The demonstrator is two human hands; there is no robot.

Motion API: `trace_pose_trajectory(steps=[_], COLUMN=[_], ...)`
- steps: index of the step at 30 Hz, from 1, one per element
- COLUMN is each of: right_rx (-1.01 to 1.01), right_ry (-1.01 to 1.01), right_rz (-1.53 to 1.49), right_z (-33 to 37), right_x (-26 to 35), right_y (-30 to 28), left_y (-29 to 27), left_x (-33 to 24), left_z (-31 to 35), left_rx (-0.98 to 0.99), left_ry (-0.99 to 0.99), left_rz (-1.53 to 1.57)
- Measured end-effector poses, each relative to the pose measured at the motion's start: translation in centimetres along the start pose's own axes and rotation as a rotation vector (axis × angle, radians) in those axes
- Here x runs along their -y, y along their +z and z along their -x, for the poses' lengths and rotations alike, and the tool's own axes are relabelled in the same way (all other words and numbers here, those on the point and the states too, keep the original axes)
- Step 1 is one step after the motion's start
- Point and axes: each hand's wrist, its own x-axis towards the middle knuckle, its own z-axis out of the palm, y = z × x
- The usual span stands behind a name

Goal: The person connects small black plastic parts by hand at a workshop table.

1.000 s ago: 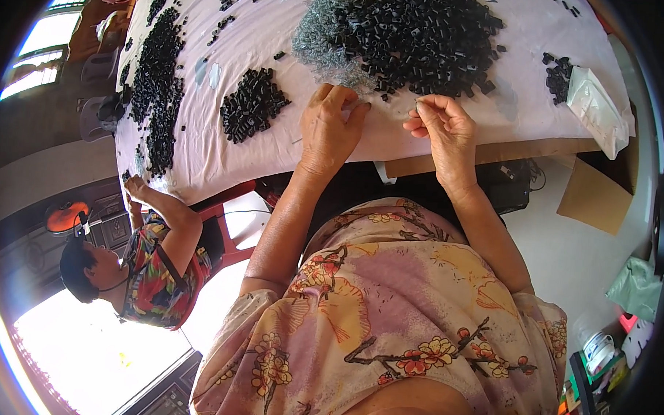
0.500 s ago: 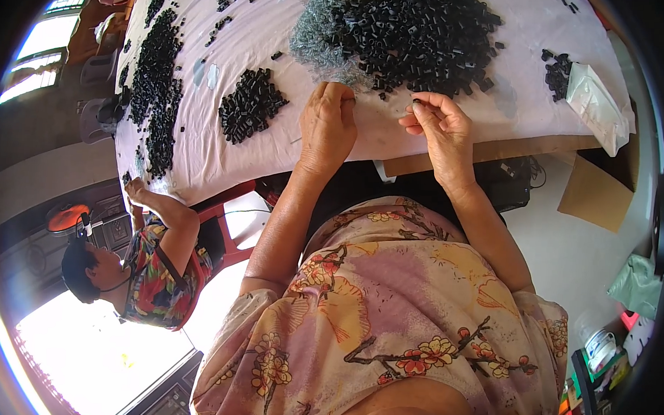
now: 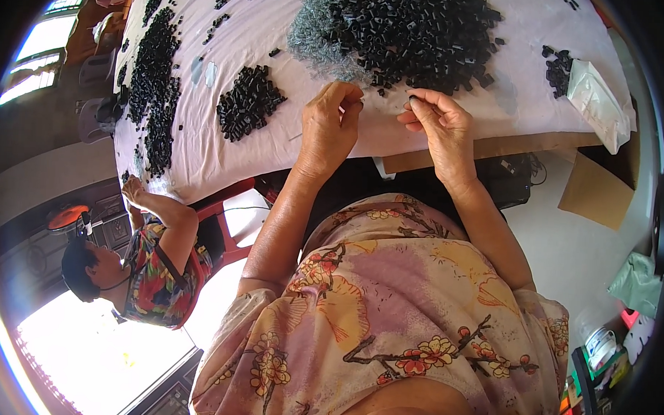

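My left hand (image 3: 330,125) is over the near edge of the cloth-covered table, its thumb and fingers pinched together. A dark speck shows at its fingertips, too small to make out. To its right, my right hand (image 3: 444,127) pinches a small black plastic piece between thumb and forefinger, the other fingers curled loosely. Just beyond both hands lies a big heap of short black plastic pieces (image 3: 418,38). A pile of thin silvery metal parts (image 3: 312,42) adjoins it on the left. Left of my left hand sits a smaller heap of black pieces (image 3: 249,104).
A long spread of black pieces (image 3: 155,84) runs along the table's left side, where another person (image 3: 158,271) sits with hands at the edge. At right are a white plastic bag (image 3: 597,107), a few black pieces (image 3: 558,71) and an open cardboard box (image 3: 597,189) below.
My left hand has shifted slightly to the right and its fingertips have turned a little. My right hand stays nearly in place, with the small black piece still between thumb and forefinger.
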Motion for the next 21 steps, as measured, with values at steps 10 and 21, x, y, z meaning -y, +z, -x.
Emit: trace_pose_trajectory(steps=[10,21], right_rx=[0.047,0.105], right_ry=[-0.017,-0.058], right_rz=[0.055,0.069], right_z=[0.0,0.1], right_x=[-0.1,0.0], right_y=[0.1,0.1], left_y=[1.3,1.5], left_x=[-2.3,-3.1], left_z=[-0.5,-1.1], left_rx=[0.021,0.16], left_ry=[0.048,0.102], left_rz=[0.161,0.124])
